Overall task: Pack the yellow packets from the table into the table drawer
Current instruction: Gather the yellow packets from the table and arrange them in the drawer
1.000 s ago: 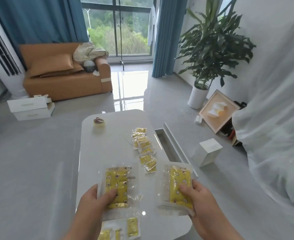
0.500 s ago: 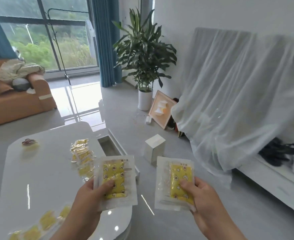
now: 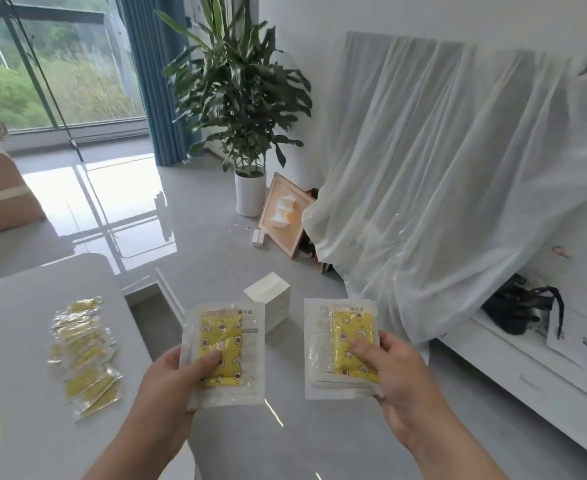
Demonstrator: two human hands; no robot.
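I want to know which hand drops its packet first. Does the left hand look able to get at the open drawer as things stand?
Probably yes. The left hand, gripping a packet, is just beside the open drawer, with nothing in between.

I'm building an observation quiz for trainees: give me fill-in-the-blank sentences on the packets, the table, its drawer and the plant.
1. The left-hand packet, gripped by the left hand, and the right-hand packet, gripped by the right hand, both look ___ inside.
2. The pile of packets lies on the table, on the ___ hand's side.
3. The table drawer stands ___.
4. The plant grows in a ___ pot.
Missing words: yellow, left, open, white.
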